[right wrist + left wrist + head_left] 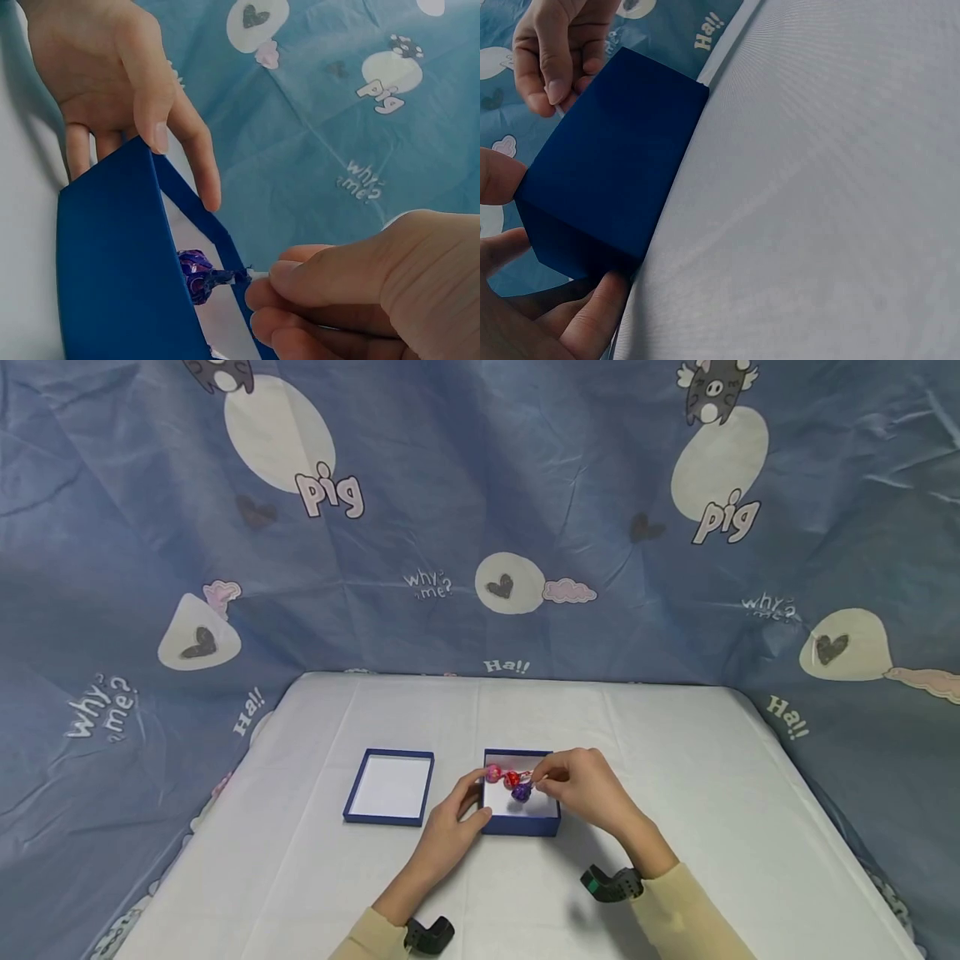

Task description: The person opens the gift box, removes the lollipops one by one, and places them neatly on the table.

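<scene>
A blue box (pixel 521 825) with a white inside stands uncovered on the table. My left hand (pixel 448 835) holds its left side, thumb near the front corner and fingers along the wall; the left wrist view shows the fingertips against the box (pixel 615 150). Between thumb and fingers, my right hand (pixel 588 785) pinches the white stick of a purple-wrapped lollipop (pixel 196 276), whose head is at the box opening. A red lollipop (pixel 512 779) and a pink lollipop (pixel 493 772) lie in the box behind it. Their sticks are partly hidden by the right hand.
The blue-rimmed lid (pixel 382 819) lies left of the box, its white inside facing up. White cloth (pixel 675 760) covers the table. A blue printed curtain (pixel 420 502) hangs behind and along both sides.
</scene>
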`<state>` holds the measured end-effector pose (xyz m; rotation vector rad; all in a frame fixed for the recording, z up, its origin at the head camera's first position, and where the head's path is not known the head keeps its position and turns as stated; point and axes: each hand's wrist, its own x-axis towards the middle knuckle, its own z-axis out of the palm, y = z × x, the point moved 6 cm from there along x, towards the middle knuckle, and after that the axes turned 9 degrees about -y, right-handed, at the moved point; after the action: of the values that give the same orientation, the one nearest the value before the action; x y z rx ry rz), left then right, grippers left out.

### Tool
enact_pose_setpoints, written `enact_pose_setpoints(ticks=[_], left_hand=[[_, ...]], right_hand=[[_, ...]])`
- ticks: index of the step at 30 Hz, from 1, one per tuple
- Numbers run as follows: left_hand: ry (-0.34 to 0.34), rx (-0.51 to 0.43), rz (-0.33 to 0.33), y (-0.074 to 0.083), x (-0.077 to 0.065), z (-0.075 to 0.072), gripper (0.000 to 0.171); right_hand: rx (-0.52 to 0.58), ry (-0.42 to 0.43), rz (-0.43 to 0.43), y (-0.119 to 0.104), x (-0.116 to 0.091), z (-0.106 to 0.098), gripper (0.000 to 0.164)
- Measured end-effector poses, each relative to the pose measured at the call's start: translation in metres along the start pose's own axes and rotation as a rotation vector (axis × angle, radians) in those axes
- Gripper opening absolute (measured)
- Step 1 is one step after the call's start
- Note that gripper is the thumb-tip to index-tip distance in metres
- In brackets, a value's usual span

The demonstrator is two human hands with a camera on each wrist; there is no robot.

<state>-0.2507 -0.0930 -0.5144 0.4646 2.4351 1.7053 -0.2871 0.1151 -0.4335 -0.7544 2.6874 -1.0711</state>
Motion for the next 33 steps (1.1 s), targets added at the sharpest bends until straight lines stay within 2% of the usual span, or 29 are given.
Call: enact_pose_setpoints(ticks=[8, 22, 33], left_hand=[[-0.011, 0.002, 0.004, 0.003, 0.001, 0.001, 0.059], [-0.005, 0.012, -0.005, 0.0, 0.002, 0.001, 0.059], [-0.008, 0.015, 0.011, 0.001, 0.001, -0.001, 0.058]], right_hand=[[0.057, -0.004, 0.042, 0.0, -0.005, -0.007, 0.005], [0.046, 0.027, 0.033, 0.002, -0.008, -0.018, 0.006], [0.105, 0.027, 0.041, 0.001, -0.013, -0.025, 0.007]])
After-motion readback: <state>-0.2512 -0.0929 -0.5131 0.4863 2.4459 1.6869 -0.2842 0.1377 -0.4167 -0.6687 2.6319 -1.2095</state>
